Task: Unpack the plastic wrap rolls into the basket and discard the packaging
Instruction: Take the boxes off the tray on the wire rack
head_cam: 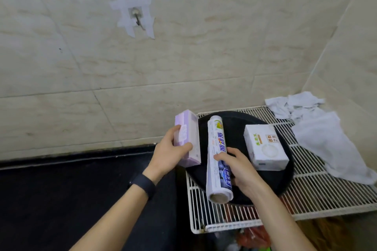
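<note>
Head view: beige marbled wall tiles (183,63) carry a taped metal hook (136,17) above a dark matte counter (61,199). Left hand (169,152) grips a lilac cardboard box (188,138) at the edge of a round black tray (285,173) on a white wire rack (316,195). Right hand (239,169) clasps the printed plastic wrap roll (218,159) over the tray, beside a white carton (265,146). Crumpled white cloth (326,138) lies rightmost.

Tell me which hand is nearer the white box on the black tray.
Right. The right hand grips the plastic wrap roll just beside the white box; the left hand holds the purple box beyond the roll.
</note>
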### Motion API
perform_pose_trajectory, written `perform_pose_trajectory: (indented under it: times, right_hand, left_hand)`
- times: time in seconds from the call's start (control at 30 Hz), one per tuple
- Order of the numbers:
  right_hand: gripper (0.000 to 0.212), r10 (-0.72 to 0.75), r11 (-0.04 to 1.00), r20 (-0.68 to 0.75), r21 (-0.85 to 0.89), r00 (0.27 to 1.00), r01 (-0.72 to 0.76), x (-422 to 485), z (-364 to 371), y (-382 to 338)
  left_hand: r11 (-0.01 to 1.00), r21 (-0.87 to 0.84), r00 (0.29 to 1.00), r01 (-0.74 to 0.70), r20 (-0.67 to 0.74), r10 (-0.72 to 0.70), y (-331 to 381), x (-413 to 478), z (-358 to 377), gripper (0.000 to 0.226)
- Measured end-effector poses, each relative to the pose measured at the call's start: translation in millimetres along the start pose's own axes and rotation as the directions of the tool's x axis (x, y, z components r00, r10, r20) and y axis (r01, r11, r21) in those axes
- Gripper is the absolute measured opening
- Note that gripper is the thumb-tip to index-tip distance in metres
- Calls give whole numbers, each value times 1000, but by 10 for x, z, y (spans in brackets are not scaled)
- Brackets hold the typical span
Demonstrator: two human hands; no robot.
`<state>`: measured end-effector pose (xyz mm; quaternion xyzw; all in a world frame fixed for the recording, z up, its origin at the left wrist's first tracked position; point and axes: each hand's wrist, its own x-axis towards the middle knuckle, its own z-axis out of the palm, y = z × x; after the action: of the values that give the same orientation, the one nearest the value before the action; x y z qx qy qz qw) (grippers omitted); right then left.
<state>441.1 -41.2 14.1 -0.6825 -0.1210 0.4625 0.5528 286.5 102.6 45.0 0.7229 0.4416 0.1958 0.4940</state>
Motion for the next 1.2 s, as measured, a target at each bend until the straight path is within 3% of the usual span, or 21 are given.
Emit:
perform_pose_trajectory:
  times: [0.13, 0.27, 0.4, 0.6, 0.73, 0.83, 1.0, 1.2]
  right_hand:
    - [42, 40, 987, 94, 149, 995, -54, -140, 165, -122]
    - [50, 77, 924, 393, 317, 916, -214, -381, 613, -242]
    - [35, 33, 937, 422, 302, 906, -175, -490, 1325, -88]
    - [54, 73, 993, 280, -106, 957, -45, -335, 2383, 870]
    - [75, 101, 887, 158, -461, 982, -17, -240, 2887, 1675]
    - [77, 105, 758, 70, -651, 992, -34, -277, 3210, 2098]
    - [86, 37, 604, 88, -796, 995, 48, -285, 3797, 2496]
    - [88, -36, 501, 91, -860, 995, 97, -221, 4395, 2740]
  left_hand:
    - [992, -127, 993, -10, -115, -5, -295, -149, -633, 73]
    - [982, -184, 968, 37, -239, -81, -736, -360, -1239, 76]
    - [971, -180, 939, 157, -278, -204, -1400, -617, -1717, 72]
    - [924, 55, 904, 378, -239, -355, -2472, -926, -2039, 75]
    - [877, 189, 893, 443, -174, -414, -3086, -1052, -2116, 82]
    - [856, 232, 886, 462, -145, -440, -3480, -1136, -2196, 85]
    - [855, 218, 882, 470, -146, -448, -3893, -1160, -2391, 87]
    - [884, 161, 897, 438, -141, -419, -4103, -1066, -2468, 85]
